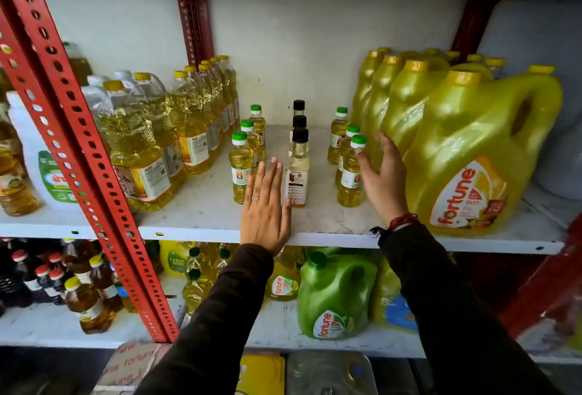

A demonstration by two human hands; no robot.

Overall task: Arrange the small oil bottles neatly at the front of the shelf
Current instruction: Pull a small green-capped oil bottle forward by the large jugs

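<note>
On the scuffed white shelf, three short rows of small oil bottles run front to back: green-capped clear plastic ones left, black-capped square-shouldered ones centre, green-capped ones right. The left hand lies flat, fingers straight, between the first two rows, holding nothing. The right hand is spread open, thumb touching the front right bottle, beside a glossy yellow Fortune jug.

To our right we see big yellow Fortune jugs packed in a row running back, and to our left clear yellow-capped bottles line up toward the wall. A red perforated upright slants across. Below us sits a green Fortune jug, with dark red-capped bottles far left.
</note>
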